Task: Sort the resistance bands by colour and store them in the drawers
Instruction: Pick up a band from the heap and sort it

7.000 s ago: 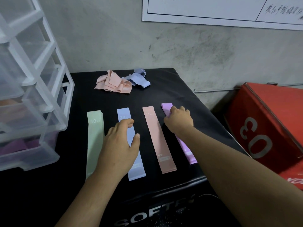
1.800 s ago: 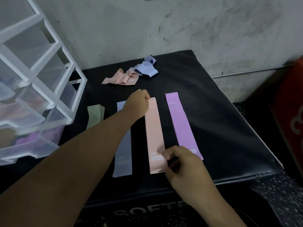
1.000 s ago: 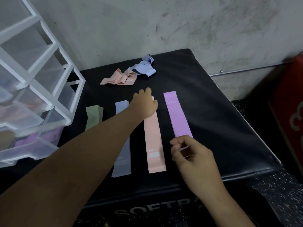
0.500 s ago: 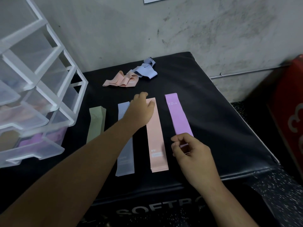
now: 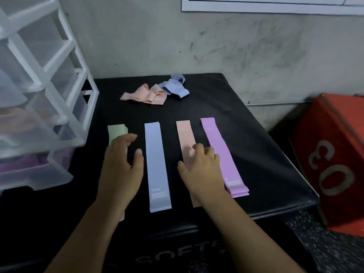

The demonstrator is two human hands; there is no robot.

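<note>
- The bands look light, limp and stretchy. Each stack is probably best pinched at one end, since the layers may slide apart.
- Green (image 5: 116,133), blue (image 5: 157,166), pink (image 5: 185,134) and purple (image 5: 218,152) stacks lie flat, side by side, on the black box (image 5: 246,144), with the drawers (image 5: 39,95) to the left.
- Left hand (image 5: 120,166) is over the green, fingers loosely spread, gripping nothing.
- Right hand (image 5: 202,168) is on the pink, fingers lightly bent, tips touching it; no pinch shows.

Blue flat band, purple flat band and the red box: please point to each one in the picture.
Blue flat band (image 5: 156,166), head view, middle of its length.
Purple flat band (image 5: 215,138), head view, its upper half.
Red box (image 5: 346,138), head view, its printed side face.
</note>
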